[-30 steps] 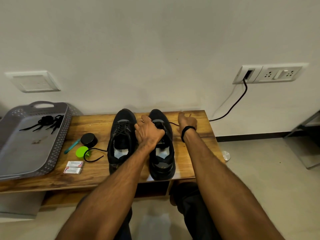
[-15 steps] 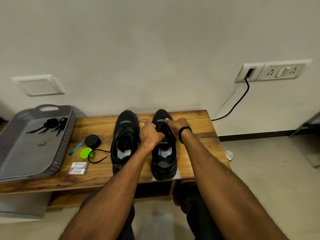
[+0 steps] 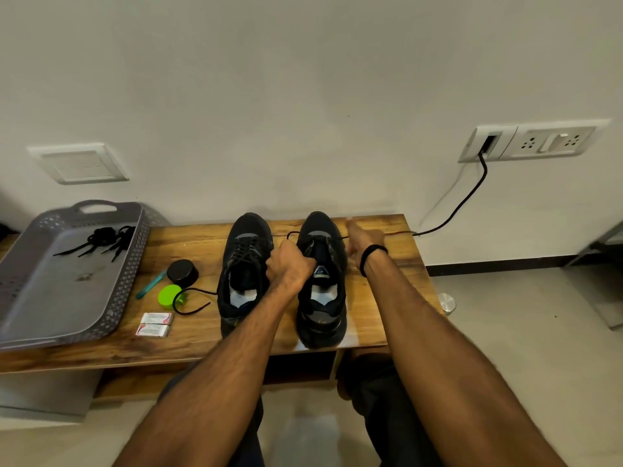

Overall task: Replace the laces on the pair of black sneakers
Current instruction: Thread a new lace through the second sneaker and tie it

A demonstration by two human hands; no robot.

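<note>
The black lace (image 3: 292, 233) is passed across the front of the right sneaker (image 3: 322, 298), which is stood on the wooden bench (image 3: 371, 315) just beside the left sneaker (image 3: 244, 264). One end is gripped in the curled left hand (image 3: 290, 266). The other end is led to the right hand (image 3: 365, 239); its fingers are blurred, so its grip cannot be told. Spare laces (image 3: 101, 239) are laid in a grey tray (image 3: 40, 298) at the left.
</note>
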